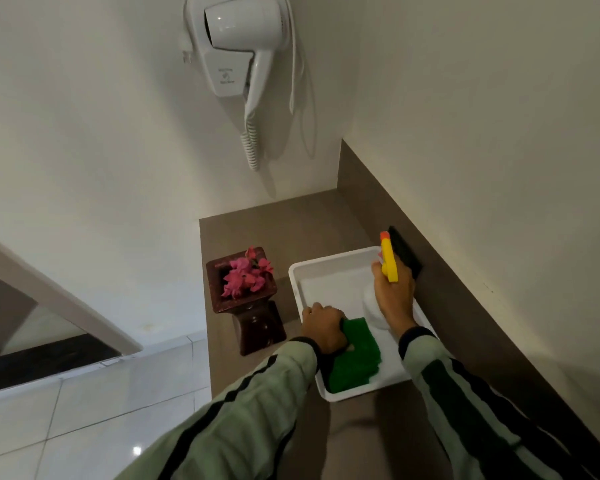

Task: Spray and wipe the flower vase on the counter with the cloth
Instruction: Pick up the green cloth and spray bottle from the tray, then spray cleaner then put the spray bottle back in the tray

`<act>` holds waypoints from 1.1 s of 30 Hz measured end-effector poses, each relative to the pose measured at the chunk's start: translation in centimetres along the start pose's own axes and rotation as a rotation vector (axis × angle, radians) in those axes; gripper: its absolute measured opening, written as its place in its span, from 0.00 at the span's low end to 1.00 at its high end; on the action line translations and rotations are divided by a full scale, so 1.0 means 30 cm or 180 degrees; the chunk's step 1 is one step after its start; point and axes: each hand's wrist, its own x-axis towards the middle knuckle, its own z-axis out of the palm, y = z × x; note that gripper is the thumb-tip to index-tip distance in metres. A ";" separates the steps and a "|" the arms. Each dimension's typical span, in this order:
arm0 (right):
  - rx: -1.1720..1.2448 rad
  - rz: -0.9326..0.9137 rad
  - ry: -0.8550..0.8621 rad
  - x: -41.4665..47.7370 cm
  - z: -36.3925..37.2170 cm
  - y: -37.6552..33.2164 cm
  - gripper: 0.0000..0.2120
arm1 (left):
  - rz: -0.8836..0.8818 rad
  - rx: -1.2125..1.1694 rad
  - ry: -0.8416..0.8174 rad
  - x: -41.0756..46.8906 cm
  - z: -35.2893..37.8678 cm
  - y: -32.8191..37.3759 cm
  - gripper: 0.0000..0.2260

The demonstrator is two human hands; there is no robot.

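A dark red-brown square flower vase (257, 318) with pink flowers (245, 275) stands on the brown counter (267, 223), left of a white tray (300, 271). A green cloth (355, 356) lies in the tray, and my left hand (324, 329) grips its upper left corner. My right hand (394, 292) holds a spray bottle with a yellow trigger head (388, 259) and a white body (373, 308), over the tray's right side. Both hands are right of the vase and apart from it.
A white hair dryer (238, 53) with a coiled cord hangs on the wall above the counter's back. A black rectangular object (405, 251) leans against the brown backsplash behind the tray. White floor tiles (84, 410) lie to the left below the counter.
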 end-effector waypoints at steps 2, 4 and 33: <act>0.0037 -0.0198 0.0180 -0.008 -0.026 -0.028 0.19 | 0.0028 -0.0510 0.0050 -0.005 -0.030 0.005 0.21; 0.0121 -0.0321 0.0333 -0.004 -0.065 -0.076 0.15 | 0.0134 -0.0883 0.0094 -0.025 -0.061 0.011 0.18; -0.1128 -0.0198 -0.1615 -0.643 0.027 -0.133 0.12 | -0.1200 -0.3130 0.2271 -0.830 -0.041 -0.430 0.16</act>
